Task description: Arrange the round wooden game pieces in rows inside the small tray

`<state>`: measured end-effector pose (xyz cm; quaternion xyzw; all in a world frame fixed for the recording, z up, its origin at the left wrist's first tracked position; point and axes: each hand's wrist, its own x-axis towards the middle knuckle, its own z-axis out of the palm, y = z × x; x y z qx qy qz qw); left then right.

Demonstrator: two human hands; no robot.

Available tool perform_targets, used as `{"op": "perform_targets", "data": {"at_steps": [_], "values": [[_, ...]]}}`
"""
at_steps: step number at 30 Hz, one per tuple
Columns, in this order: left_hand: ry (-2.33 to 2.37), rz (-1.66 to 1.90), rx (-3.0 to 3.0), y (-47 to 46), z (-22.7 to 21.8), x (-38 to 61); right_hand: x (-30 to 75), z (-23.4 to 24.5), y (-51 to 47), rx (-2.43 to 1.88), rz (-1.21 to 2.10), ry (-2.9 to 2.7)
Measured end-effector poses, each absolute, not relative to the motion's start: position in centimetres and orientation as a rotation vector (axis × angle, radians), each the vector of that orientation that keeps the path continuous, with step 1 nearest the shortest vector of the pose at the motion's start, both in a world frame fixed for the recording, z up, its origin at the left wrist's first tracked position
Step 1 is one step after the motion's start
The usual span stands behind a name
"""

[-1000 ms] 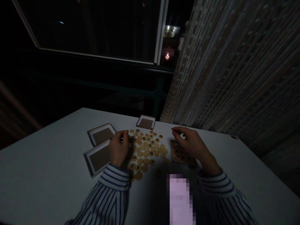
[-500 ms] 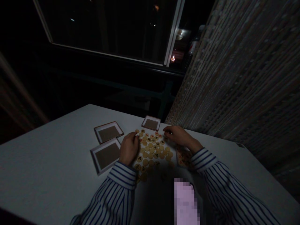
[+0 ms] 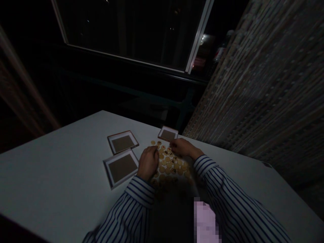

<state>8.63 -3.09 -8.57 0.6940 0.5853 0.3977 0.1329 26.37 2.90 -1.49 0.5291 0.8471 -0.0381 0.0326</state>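
Observation:
Many round wooden Chinese chess pieces lie spread on the white table, some showing red or dark characters and some plain. My left hand rests at the left edge of the spread, fingers loosely bent and thumb a little apart, with no piece seen in it. Over the far right part of the pieces is my right hand, its fingers curled together. Whatever its fingertips may hold is hidden in the dim light. Shadow darkens the nearest pieces.
Two shallow open boxes, a far one and a nearer one, lie left of my left hand. A smaller shallow box stands at the table's back edge. A string curtain hangs at the right. Behind is a dark window.
My right hand has moved left and inward over the far pieces, and its fingers have drawn closer together. My left hand stays beside the pieces. The view has shifted slightly.

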Motion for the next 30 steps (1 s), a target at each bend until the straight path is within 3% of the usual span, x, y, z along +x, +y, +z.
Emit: {"op": "perform_targets", "data": {"at_steps": [30], "values": [[1.677,1.186,2.028,-3.4,-8.3,9.0,25.0,-2.9,4.5,1.538,-0.129,2.479]]}}
